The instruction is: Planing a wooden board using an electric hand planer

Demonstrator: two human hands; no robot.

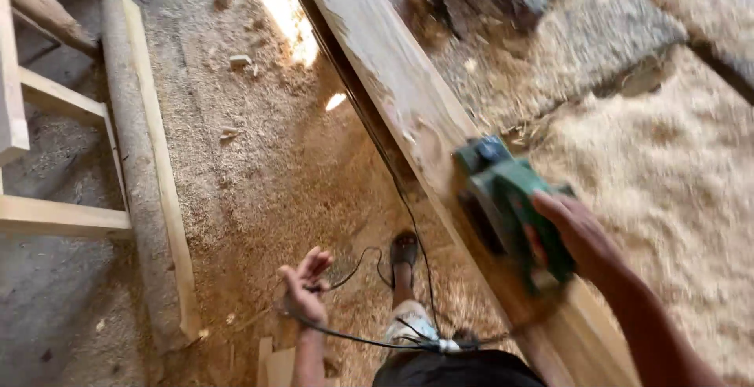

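Note:
My right hand (577,234) grips the handle of a green electric planer (510,198) that rests on a long wooden plank (385,65) running from the upper middle down to the lower right. My left hand (305,286) hangs to the left of the plank, fingers spread, with the planer's black power cord (357,340) draped across the palm and looping back toward my waist. My foot in a dark sandal (404,252) stands on the sawdust between the hand and the plank.
Sawdust and shavings (667,175) cover the floor on both sides. A rough log-edged beam (145,167) lies at the left beside a pale wooden frame (47,214). Small offcuts (239,61) lie scattered on the ground.

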